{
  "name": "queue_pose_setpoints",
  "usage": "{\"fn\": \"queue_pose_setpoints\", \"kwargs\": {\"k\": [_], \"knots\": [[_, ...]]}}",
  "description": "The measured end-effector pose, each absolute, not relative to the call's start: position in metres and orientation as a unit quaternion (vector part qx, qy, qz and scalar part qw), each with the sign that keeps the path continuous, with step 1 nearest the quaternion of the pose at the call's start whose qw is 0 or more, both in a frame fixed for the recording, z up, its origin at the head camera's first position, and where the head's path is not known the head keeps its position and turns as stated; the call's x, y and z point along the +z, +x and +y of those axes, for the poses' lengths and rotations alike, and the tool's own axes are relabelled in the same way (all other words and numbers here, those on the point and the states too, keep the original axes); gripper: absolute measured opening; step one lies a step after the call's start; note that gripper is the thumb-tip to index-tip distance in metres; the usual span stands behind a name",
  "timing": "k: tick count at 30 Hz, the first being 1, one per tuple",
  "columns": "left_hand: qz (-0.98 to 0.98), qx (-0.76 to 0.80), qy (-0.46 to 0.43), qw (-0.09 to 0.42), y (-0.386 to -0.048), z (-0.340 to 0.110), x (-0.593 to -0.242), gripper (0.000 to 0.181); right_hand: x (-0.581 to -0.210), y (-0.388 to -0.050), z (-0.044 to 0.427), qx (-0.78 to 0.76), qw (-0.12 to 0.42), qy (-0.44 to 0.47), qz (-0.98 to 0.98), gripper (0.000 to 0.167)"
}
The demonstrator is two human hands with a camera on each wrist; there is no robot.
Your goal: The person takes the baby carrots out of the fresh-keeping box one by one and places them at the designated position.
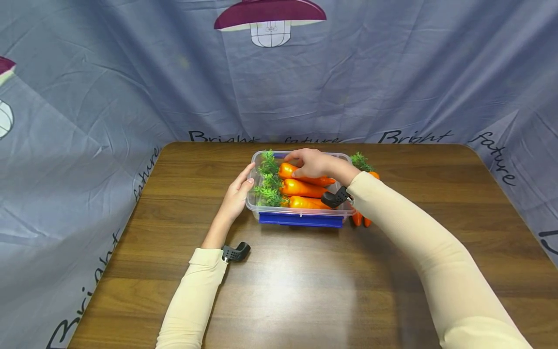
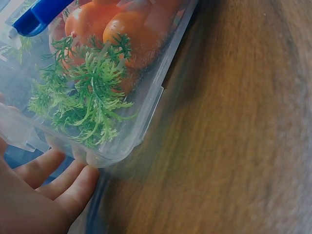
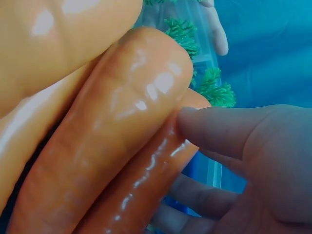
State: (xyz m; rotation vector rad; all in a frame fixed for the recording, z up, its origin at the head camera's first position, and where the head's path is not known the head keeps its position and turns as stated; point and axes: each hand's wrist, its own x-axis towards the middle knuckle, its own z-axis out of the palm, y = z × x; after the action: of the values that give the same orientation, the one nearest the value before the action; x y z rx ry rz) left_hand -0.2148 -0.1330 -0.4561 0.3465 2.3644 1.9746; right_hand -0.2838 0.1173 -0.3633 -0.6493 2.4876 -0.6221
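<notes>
A clear plastic container [image 1: 249, 205] [image 2: 131, 153] holds several orange carrots [image 1: 301, 188] [image 2: 131, 31] with green leafy tops [image 1: 269, 182] [image 2: 90, 87] toward its left end. My left hand [image 1: 234, 198] [image 2: 41, 200] touches the container's left end, its fingers extended. Inside the box, my right hand [image 1: 311, 163] [image 3: 273, 161] pinches the rearmost carrot [image 1: 286, 170] [image 3: 139, 183], with the thumb on its near side and the fingers on its far side. Part of that carrot is hidden under the hand.
More carrots [image 1: 357, 219] with green tops [image 1: 361, 162] lie on the wooden table [image 1: 287, 286] just right of the container, partly behind the right forearm. Blue latches [image 1: 301, 220] run along the container's long sides. A printed curtain [image 1: 279, 97] hangs behind the table.
</notes>
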Motion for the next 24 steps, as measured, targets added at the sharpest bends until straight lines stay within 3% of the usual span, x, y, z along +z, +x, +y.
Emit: {"fn": "queue_pose_setpoints", "kwargs": {"k": [24], "knots": [[0.764, 0.634, 0.121, 0.011, -0.2179, -0.1339, -0.4626, 0.05, -0.3602, -0.284, 0.1094, -0.161, 0.268, -0.313, 0.897, 0.066]]}}
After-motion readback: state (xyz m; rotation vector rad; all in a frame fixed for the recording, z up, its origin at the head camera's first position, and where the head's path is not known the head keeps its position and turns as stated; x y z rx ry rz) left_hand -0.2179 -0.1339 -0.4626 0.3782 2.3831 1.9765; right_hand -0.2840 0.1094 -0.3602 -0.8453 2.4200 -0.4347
